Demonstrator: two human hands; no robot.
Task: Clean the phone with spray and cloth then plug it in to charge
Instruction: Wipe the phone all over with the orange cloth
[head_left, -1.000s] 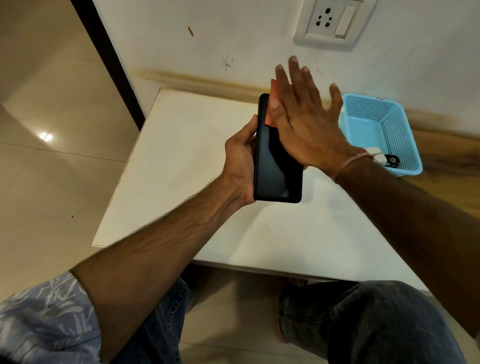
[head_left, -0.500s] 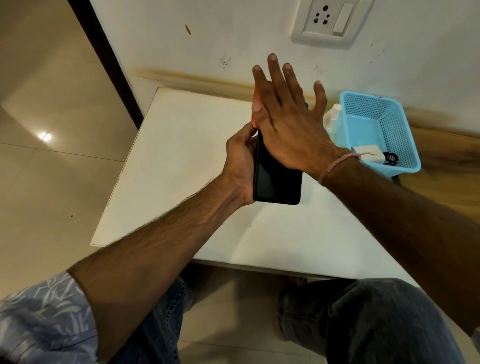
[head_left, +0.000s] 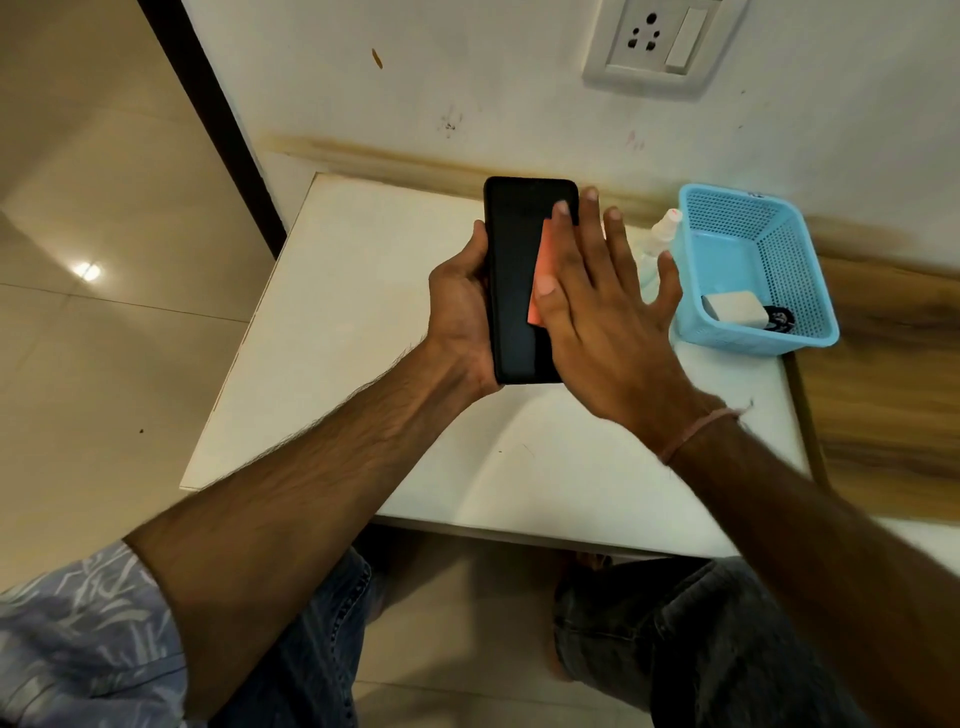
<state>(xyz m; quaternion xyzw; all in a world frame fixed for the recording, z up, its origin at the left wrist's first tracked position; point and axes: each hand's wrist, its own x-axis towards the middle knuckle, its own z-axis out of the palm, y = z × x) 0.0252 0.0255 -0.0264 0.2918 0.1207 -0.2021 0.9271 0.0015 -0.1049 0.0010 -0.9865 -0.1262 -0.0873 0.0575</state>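
Note:
A black phone (head_left: 514, 280) is held upright over the white table (head_left: 332, 374), screen toward me. My left hand (head_left: 460, 317) grips its left edge from behind. My right hand (head_left: 597, 301) lies flat with straight fingers on the screen's right half and presses an orange cloth (head_left: 540, 275) against the glass. Only a strip of the cloth shows past the palm. A small clear spray bottle (head_left: 662, 234) stands on the table just right of my right hand, partly hidden by the fingers.
A light blue perforated basket (head_left: 789, 260) sits at the table's back right with a white charger block (head_left: 735, 309) and a dark cable inside. A wall socket with switch (head_left: 654, 41) is above. Tiled floor lies to the left, my knees below the table edge.
My right hand with the cloth slid down and right across the screen, uncovering the phone's top. The phone has turned to face me more squarely.

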